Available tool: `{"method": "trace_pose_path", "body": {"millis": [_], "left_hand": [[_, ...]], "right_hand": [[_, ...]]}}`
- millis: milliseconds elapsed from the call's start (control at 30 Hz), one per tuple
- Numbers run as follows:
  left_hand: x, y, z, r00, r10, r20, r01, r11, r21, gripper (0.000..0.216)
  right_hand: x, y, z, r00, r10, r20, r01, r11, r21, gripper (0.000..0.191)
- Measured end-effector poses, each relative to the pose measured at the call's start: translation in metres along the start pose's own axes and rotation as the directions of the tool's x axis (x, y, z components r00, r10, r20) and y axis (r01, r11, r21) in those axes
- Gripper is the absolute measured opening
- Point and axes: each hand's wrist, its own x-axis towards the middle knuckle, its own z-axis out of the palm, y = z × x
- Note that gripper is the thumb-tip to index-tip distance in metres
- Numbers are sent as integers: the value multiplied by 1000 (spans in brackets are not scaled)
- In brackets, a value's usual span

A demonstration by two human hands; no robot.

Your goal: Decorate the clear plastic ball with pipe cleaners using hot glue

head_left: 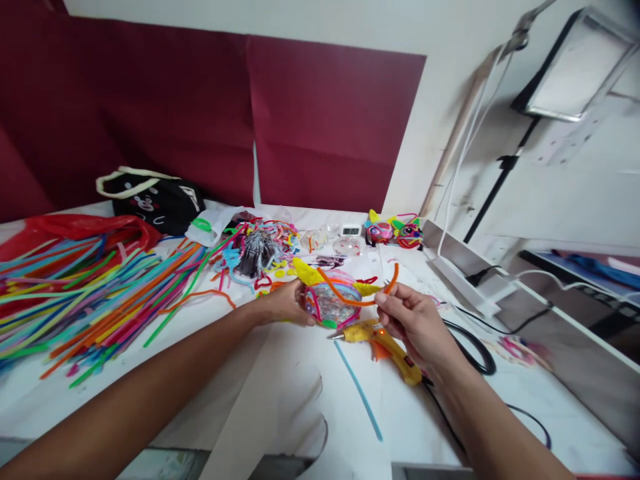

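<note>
As left fingers [302,312] clasp the ornament [334,305], right fingers [385,301] pinch orange wire [395,275] over it.

cord [483,360] partly behind right hand [415,323], clock [350,230] unreadable

Pipe cleaners [90,287] lie left of the craft piece [333,301], a bag [155,200] behind them, a glue gun [367,331] before it.

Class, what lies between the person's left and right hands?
In the head view, a round craft piece with yellow ears, gripped by the left hand, and an orange pipe cleaner pinched by the right hand.
</note>
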Motion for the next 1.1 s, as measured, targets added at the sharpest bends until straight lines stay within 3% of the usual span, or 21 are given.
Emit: {"method": "trace_pose_path", "body": {"millis": [167,333,600,867,1100], "left_hand": [[8,6,3,997,-16,79,16,1000,0,86],[12,11,3,993,-73,98,61,991,118,80],[14,15,10,996,-76,48,64,975,212,59],[12,17,16,1000,-17,0,16,978,208,66],[14,12,21,997,53,-64,-47,994,101,71]], "right_hand": [[0,-2,0,1000,-14,0,14,1000,2,49],[-1,-4,-1,1000,-3,6,3,1000,8,45],[-6,-3,2,997,54,-62,-55,998,-10,49],[-4,6,-10,999,51,14,-50,996,-72,40],[-5,0,1,993,115,-29,-116,992,-54,46]]}}
